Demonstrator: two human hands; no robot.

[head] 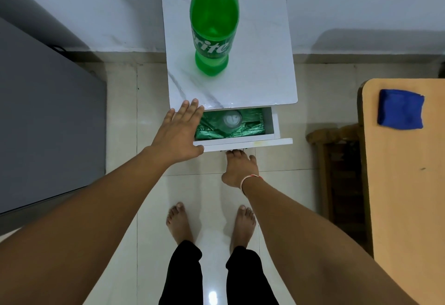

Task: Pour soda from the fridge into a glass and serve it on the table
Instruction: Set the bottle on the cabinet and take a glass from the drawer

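Note:
A green Sprite bottle (pixel 213 22) with a blue cap stands upright on the white marble-patterned cabinet top (pixel 260 46). Below it the cabinet's drawer (pixel 272 126) is pulled out. Inside, a clear glass (pixel 231 119) lies on green foil lining. My left hand (pixel 179 133) hovers flat with fingers spread over the drawer's left end, near the cabinet's front corner. My right hand (pixel 239 167) grips under the drawer front (pixel 252 144), its fingertips hidden beneath it.
A grey fridge (pixel 43 116) stands at the left. At the right is a wooden table (pixel 404 184) with a folded blue cloth (pixel 401 108) on it, and a wooden chair (pixel 337 160) beside it. My bare feet stand on pale floor tiles.

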